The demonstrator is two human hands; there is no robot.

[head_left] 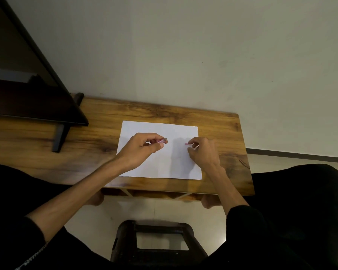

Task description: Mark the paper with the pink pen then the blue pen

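Pen uncapped, paper blank.

Head view: left hand pinches a pink pen over the white sheet, tip pointing right. Right hand pinches a small pink piece, likely the cap, just clear of the pen. The two are apart, so I'd judge uncapping done and writing not yet started: no marks visible on the sheet. Sheet lies flat on the wooden table, dark screen at left. No readable brand, label or writing anywhere.
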